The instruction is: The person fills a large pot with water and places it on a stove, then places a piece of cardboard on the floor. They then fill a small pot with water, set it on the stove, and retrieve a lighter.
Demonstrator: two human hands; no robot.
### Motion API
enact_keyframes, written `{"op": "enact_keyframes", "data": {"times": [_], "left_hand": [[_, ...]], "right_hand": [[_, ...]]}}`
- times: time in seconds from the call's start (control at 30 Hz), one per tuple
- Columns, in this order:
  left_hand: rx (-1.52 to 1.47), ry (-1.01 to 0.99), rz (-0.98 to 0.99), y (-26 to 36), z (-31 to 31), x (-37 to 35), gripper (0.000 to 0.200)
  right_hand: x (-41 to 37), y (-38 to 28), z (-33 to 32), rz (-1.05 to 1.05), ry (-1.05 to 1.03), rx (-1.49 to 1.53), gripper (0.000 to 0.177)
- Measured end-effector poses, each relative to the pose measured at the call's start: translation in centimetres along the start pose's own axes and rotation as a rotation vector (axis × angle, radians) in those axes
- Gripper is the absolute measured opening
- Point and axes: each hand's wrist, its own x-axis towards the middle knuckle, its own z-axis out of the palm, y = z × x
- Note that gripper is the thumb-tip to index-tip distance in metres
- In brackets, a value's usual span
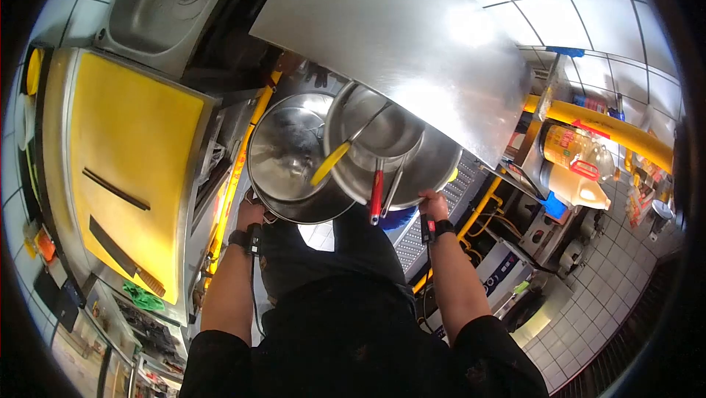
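Note:
A large steel pot (259,155) stands low in front of me, its inside shiny. My left hand (251,213) is closed at its near left side, by a loop handle. Beside it and partly over it is a wide steel basin (446,157), tilted. My right hand (434,205) is closed on the basin's near right rim. Inside the basin lie a round steel pan (382,129) with a red handle (377,186), and a utensil with a yellow handle (329,165) whose head I cannot make out. Another metal handle (393,188) leans at the basin's near side.
A steel tabletop (382,30) overhangs the basin's far side. To the left, a yellow cutting board (136,140) carries a cleaver (114,247) and dark chopsticks (115,189), with a sink (158,1) beyond. Bottles (566,148) and yellow pipes (625,133) are at right.

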Motion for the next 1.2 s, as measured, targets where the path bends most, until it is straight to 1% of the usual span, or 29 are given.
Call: {"op": "enact_keyframes", "data": {"times": [0.03, 0.07, 0.1, 0.13, 0.2, 0.23, 0.27, 0.33, 0.4, 0.43, 0.47, 0.53, 0.57, 0.63, 0.67, 0.7, 0.73, 0.77, 0.83, 0.87, 0.93, 0.97, 1.0, 1.07, 1.13, 1.17, 1.2], "left_hand": [[-0.071, 0.026, -0.012, 1.1, 0.7, -1.3, 0.061], [-0.141, 0.052, -0.024, 1.5, 0.7, -1.9, 0.058], [-0.094, 0.046, -0.004, 0.7, 0.0, -1.7, 0.052], [-0.092, 0.056, -0.005, 0.7, -0.3, -1.8, 0.052], [-0.129, 0.086, -0.027, 0.7, -0.5, -2.0, 0.049], [-0.107, 0.114, -0.031, 0.5, -0.8, -2.1, 0.047], [-0.109, 0.125, -0.034, 0.1, -1.3, -2.0, 0.047], [-0.093, 0.084, -0.001, -0.9, -2.5, -1.8, 0.048], [-0.096, 0.112, -0.022, -1.0, -2.6, -2.1, 0.050], [-0.099, 0.132, -0.035, -0.9, -2.6, -2.3, 0.052], [-0.100, 0.136, -0.036, -0.5, -2.3, -2.8, 0.052], [-0.150, 0.117, -0.018, 0.0, -1.9, -4.0, 0.055], [-0.150, 0.121, -0.019, 0.0, -1.9, -4.2, 0.055], [-0.106, 0.124, -0.025, -0.1, -2.0, -4.7, 0.053], [-0.105, 0.122, -0.024, -0.2, -1.9, -5.1, 0.053], [-0.124, 0.124, -0.019, -0.2, -1.8, -5.4, 0.052], [-0.144, 0.125, -0.013, -0.1, -1.7, -5.7, 0.052], [-0.146, 0.119, -0.008, 0.1, -1.5, -6.2, 0.052], [-0.168, 0.087, -0.009, 0.9, -1.2, -7.3, 0.054], [-0.168, 0.079, -0.003, 1.3, -0.9, -7.9, 0.054], [-0.167, 0.066, -0.024, 1.9, -0.4, -9.0, 0.056], [-0.235, 0.035, 0.016, 1.8, -0.2, -9.4, 0.057], [-0.234, 0.025, 0.022, 1.9, -0.2, -9.9, 0.057], [-0.191, 0.038, -0.078, 3.5, 0.1, -11.9, 0.057], [-0.216, 0.002, -0.068, 3.9, -0.3, -13.4, 0.054], [-0.200, -0.024, -0.063, 4.3, -0.5, -14.2, 0.055], [-0.184, -0.050, -0.058, 4.5, -0.7, -14.9, 0.057]], "right_hand": [[0.8, 1.2, 1.4, 0.334, -0.052, 0.333, 0.024], [3.0, -1.1, -0.8, 0.813, -0.198, 0.769, 0.021], [3.8, -1.6, -0.3, 0.691, -0.153, 0.714, 0.015], [4.5, -1.9, 0.2, 0.567, -0.106, 0.660, 0.020], [6.9, -3.1, 1.3, 0.731, 0.078, 1.044, 0.021], [8.1, -3.2, 0.9, 0.811, -0.007, 1.053, 0.018], [9.4, -2.5, 0.9, 0.859, -0.036, 1.032, 0.016], [12.0, 2.7, 4.0, 0.602, -0.053, 0.821, 0.016], [14.3, 1.5, 3.7, 0.769, 0.057, 1.146, 0.014], [15.0, -0.1, 3.2, 0.740, 0.050, 1.278, 0.011], [16.0, 0.8, 3.6, 0.740, 0.045, 1.279, 0.011], [18.5, 4.0, 3.5, 0.836, -0.163, 1.124, 0.015], [19.9, 8.9, 6.2, 0.628, -0.137, 0.973, 0.019], [22.5, 17.9, 11.3, 0.260, 0.001, 0.608, 0.027], [21.5, 12.5, 8.8, 0.371, -0.003, 0.973, 0.030], [20.4, 6.8, 6.2, 0.505, 0.053, 1.409, 0.033], [19.1, -0.5, 2.9, 0.647, 0.147, 1.760, 0.036], [18.1, -2.3, 1.4, 0.639, 0.151, 1.760, 0.036], [15.8, -4.5, -0.5, 0.956, 0.135, 1.532, 0.043], [14.4, -4.8, -0.6, 0.948, 0.141, 1.536, 0.043], [11.3, -5.4, -0.3, 0.868, -0.105, 1.397, 0.045], [9.7, -6.0, -0.1, 0.838, -0.210, 1.254, 0.047], [8.3, -6.6, 0.4, 0.805, -0.309, 1.110, 0.048], [4.8, -9.8, 0.3, 0.773, -0.413, 1.049, 0.049], [1.7, -14.1, -0.1, 0.742, -0.453, 1.007, 0.048], [0.5, -15.1, -0.3, 0.702, -0.562, 1.144, 0.048], [-0.8, -16.3, -0.5, 0.694, -0.552, 1.147, 0.048]]}}
